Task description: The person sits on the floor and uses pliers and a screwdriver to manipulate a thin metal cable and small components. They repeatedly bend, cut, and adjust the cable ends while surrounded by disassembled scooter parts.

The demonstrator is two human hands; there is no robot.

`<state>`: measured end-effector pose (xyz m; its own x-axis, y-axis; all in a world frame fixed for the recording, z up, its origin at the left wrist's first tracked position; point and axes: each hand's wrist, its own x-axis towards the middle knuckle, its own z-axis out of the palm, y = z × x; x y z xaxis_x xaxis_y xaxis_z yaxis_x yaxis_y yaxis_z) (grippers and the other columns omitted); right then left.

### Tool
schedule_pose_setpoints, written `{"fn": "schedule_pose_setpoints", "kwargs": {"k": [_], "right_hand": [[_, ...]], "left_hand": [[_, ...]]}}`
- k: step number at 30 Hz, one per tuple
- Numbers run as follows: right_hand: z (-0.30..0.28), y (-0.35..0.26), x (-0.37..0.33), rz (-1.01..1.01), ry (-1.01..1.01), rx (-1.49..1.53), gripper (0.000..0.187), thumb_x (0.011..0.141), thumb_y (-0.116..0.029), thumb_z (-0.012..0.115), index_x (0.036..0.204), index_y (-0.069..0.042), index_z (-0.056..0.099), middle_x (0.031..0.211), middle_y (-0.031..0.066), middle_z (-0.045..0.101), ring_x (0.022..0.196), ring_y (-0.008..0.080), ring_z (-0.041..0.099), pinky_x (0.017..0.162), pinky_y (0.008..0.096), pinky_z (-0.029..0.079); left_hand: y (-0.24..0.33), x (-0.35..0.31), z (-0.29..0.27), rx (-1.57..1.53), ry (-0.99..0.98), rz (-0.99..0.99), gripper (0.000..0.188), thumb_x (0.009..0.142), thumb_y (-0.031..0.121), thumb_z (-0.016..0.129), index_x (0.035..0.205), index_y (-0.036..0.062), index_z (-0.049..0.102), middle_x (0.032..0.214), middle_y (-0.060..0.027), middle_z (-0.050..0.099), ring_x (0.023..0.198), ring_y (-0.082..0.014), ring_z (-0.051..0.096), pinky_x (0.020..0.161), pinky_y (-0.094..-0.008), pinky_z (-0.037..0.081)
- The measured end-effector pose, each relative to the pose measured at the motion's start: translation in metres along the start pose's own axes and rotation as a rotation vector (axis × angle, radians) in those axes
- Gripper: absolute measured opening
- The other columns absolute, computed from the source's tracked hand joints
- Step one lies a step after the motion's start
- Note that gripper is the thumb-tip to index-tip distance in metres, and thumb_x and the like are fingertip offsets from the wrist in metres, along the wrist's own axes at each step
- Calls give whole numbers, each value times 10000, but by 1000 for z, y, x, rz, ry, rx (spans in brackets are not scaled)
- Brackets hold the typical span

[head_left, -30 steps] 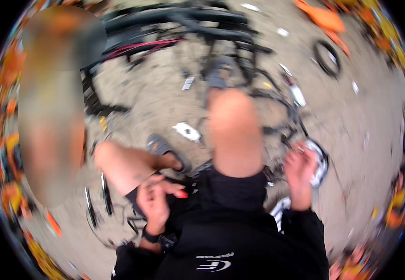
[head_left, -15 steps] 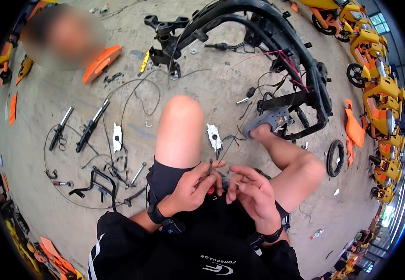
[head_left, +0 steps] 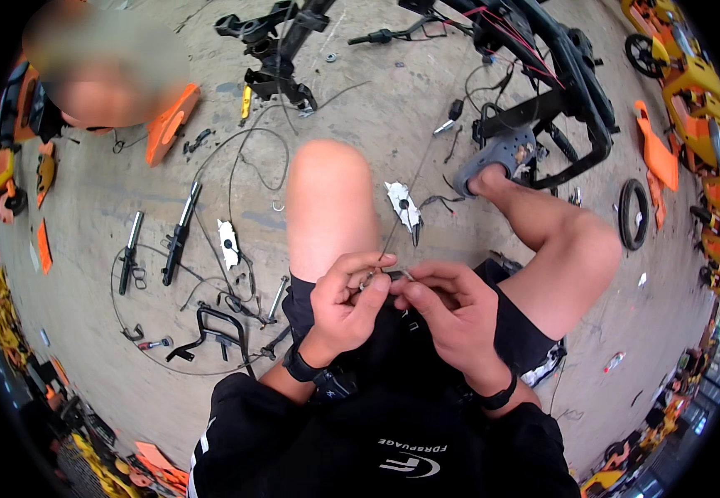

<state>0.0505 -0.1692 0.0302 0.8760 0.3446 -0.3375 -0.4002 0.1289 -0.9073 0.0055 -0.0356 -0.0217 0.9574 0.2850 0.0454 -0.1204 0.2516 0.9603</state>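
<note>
Between my knees, my left hand (head_left: 345,305) pinches the end of a thin dark cable (head_left: 391,236) with thumb and fingers. The cable runs up from my fingertips toward a white-and-black part (head_left: 403,207) lying on the floor. Close beside it, my right hand (head_left: 457,314) is closed in a pinch, its fingertips meeting the left ones around a small metallic piece (head_left: 404,275). The fingers partly cover this piece, and its exact kind cannot be made out. Both hands are held over my lap.
A black vehicle frame (head_left: 572,91) stands ahead right, near my grey clog (head_left: 497,159). Shock-absorber-like tubes (head_left: 181,236), a second white part (head_left: 228,244) and a bent black bracket (head_left: 206,336) lie left. A tyre (head_left: 632,215) and orange panel (head_left: 657,149) lie right. Another person (head_left: 107,75) is far left.
My hands have come together, the right fingertips now meeting the left at the cable end. The view has shifted, so the floor parts and frame appear displaced.
</note>
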Motion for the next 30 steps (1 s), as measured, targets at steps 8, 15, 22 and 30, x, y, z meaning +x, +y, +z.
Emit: {"fn": "schedule_pose_setpoints", "kwargs": {"k": [8, 15, 22, 30], "right_hand": [[-2, -5, 10, -501, 27, -661, 144, 767, -31, 697, 903, -17, 653, 803, 95, 664, 688, 219, 651, 594, 270, 499], [3, 1, 13, -656, 20, -696, 147, 748, -20, 701, 886, -12, 651, 793, 91, 662, 664, 224, 642, 568, 285, 499], [7, 1, 15, -742, 35, -730, 160, 738, -5, 696, 885, 5, 635, 754, 82, 639, 627, 220, 623, 529, 292, 482], [4, 4, 15, -804, 25, -790, 216, 710, 19, 700, 905, 15, 609, 752, 74, 609, 628, 214, 606, 509, 291, 468]], "left_hand": [[1, 2, -2, 311, 40, 109, 221, 900, 65, 529, 1048, -78, 611, 686, -32, 606, 561, -33, 482, 513, -170, 354], [14, 11, -2, 418, 5, 223, 253, 855, 27, 533, 1055, -96, 627, 750, -106, 675, 645, -77, 598, 599, -186, 447], [24, 12, -8, 466, -73, 188, 263, 821, -47, 529, 1062, -122, 604, 951, -201, 681, 722, -173, 670, 668, -251, 512], [22, 10, -6, 385, -62, 147, 272, 842, -5, 521, 1071, -123, 608, 939, -195, 686, 689, -111, 639, 630, -217, 488]]}}
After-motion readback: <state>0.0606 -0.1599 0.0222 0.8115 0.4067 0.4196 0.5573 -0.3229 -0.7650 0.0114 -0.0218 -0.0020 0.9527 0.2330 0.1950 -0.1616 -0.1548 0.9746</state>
